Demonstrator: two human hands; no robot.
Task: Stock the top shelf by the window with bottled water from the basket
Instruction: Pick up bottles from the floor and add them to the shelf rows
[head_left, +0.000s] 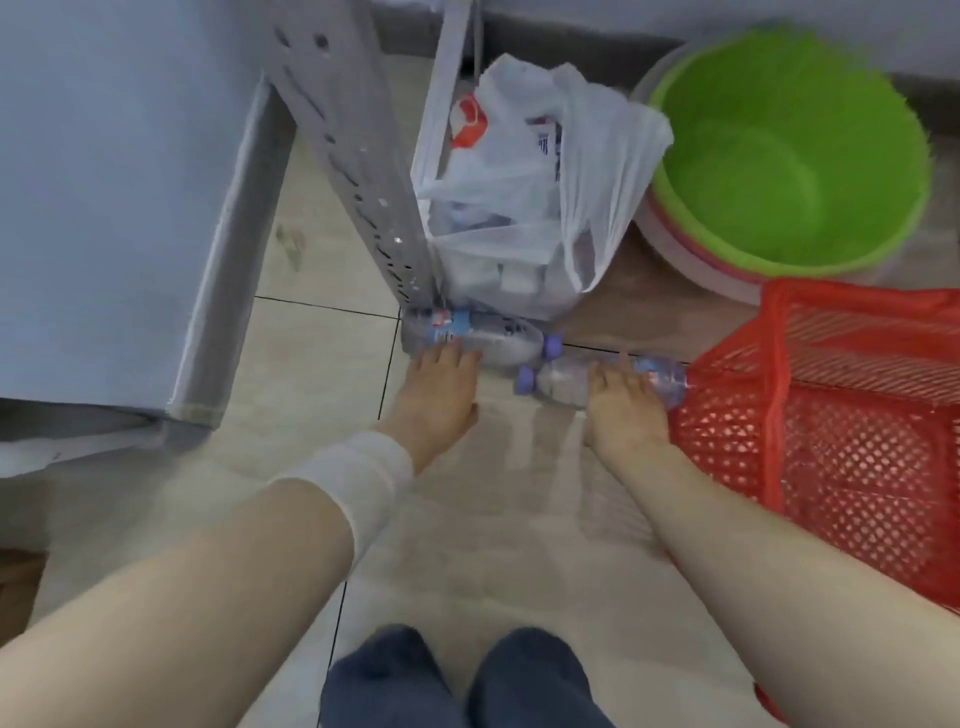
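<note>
Head view: the right grip (623, 410) has its fingers curled over the middle of the right bottle (563, 387). This bottle lies on its side on the floor (322, 364), purple cap leftward, base against the corner of the red basket (841, 426). The left grip (441, 395) lays its fingertips on the labelled end of the left bottle (493, 338); whether it has closed round it cannot be told. That bottle lies flat just beyond, against the foot of the shelf upright (358, 171) and a plastic bag (524, 182).

Assessment: the bottles are probably full and moderately heavy, with thin walls that give under pressure, smooth and prone to roll. Take each round the mid-body, not the cap.

Obstructions: the bag and upright crowd the left bottle's far side. A green basin (789, 156) stands behind the basket, apart from both grips.
</note>
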